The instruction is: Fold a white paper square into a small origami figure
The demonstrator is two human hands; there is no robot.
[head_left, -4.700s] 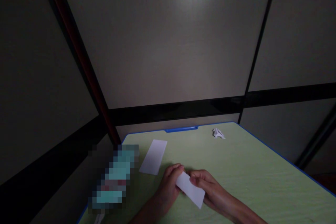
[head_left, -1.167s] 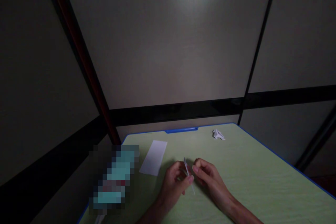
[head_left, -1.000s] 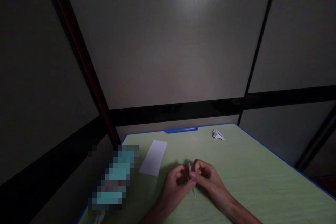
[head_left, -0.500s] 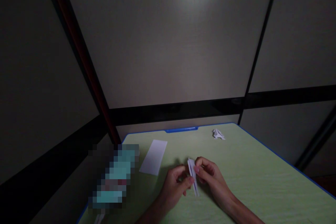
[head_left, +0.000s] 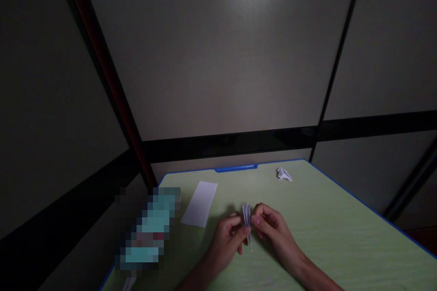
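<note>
A narrow folded strip of white paper (head_left: 246,213) stands between my two hands, its layers fanned slightly apart at the top. My left hand (head_left: 227,238) is closed on it, the thumb pressed against its lower middle. On the other side, my right hand (head_left: 271,225) pinches the paper's right edge with thumb and bent index finger. The paper's tapered lower end pokes out below my left thumb. Parts of the folds are hidden behind my fingers.
A flat white paper sheet (head_left: 200,203) lies left of my hands on the pale green table (head_left: 341,236). A small folded white paper figure (head_left: 283,174) sits at the back right. A pixelated device (head_left: 153,223) is at the left edge. Panelled walls stand behind.
The folded paper has turned more edge-on and its layers show more apart at the top. Both hands stay in nearly the same place.
</note>
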